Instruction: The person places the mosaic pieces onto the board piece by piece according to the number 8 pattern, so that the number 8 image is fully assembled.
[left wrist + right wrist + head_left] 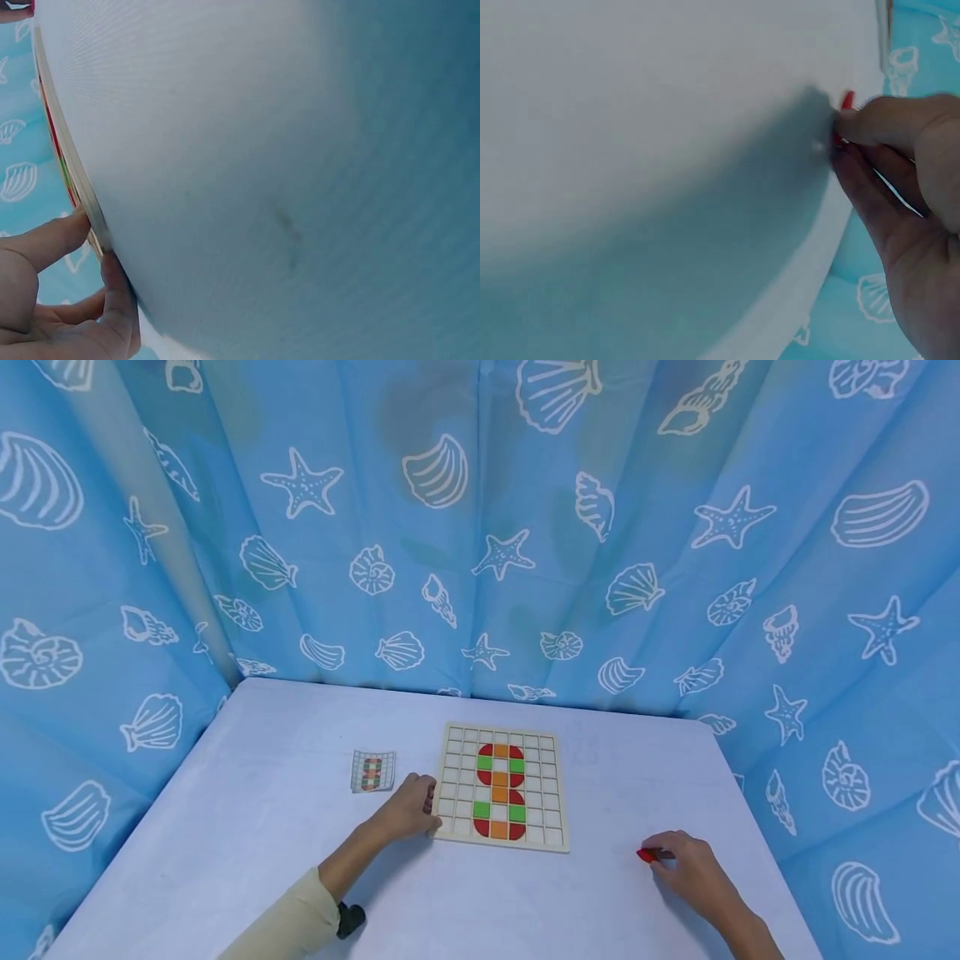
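A pale wooden grid board (555, 793) lies on the white table, with red, orange and green tiles forming a figure like an 8. At its near left corner my left hand (408, 808) grips the edge; in the left wrist view the thumb (60, 238) lies on the board's edge and the fingers are against its side. Off to the right of the board, my right hand (693, 868) pinches a small red tile (647, 855) between thumb and fingertips, just above the table. In the right wrist view the red tile (847, 99) is mostly covered by the fingers.
Left of the board lies a small printed card (372, 772) with a similar coloured grid figure. A blue curtain (480, 527) with white shells and starfish hangs behind the white table (300, 727) and along its sides. A black object (350, 920) shows beside the left wrist.
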